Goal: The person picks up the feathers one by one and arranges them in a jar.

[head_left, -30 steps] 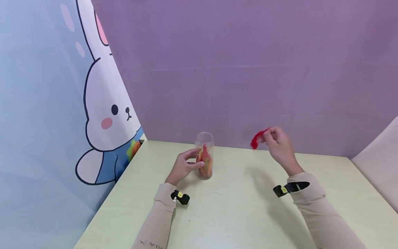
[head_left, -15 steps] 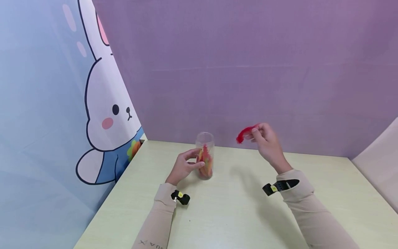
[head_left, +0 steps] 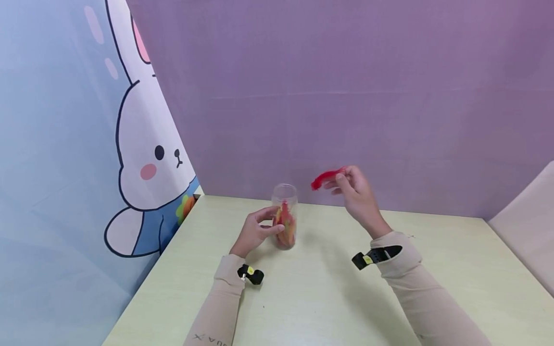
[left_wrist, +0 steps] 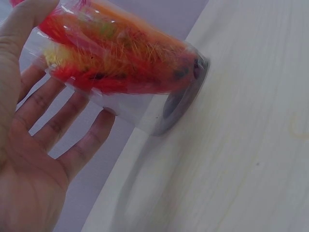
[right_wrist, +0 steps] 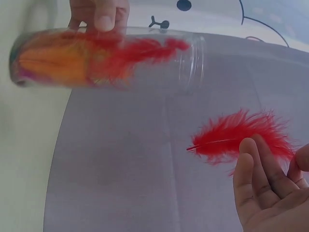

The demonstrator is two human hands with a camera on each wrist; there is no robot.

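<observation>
A clear jar [head_left: 285, 191] stands upright on the table with red, yellow and orange feathers [left_wrist: 120, 53] inside it. My left hand [head_left: 254, 231] holds its left side between thumb and fingers. To the right, at about rim height or higher, my right hand [head_left: 361, 199] pinches a red feather [head_left: 322, 179] by one end between thumb and finger. The bare quill tip of this feather [right_wrist: 227, 139] points toward the jar in the right wrist view, and the jar's mouth [right_wrist: 190, 60] shows with a gap between them. One red feather inside reaches up close below the mouth.
The pale wooden table [head_left: 277, 307] runs back to a purple cloth [head_left: 329, 96]. At left hangs a blue curtain [head_left: 56, 192] with a rabbit picture. A white panel [head_left: 528, 221] borders the right side. Each sleeve carries a black strap at the wrist.
My right hand has moved left and slightly up, bringing the red feather closer to the jar. My left hand and the jar have stayed in place.
</observation>
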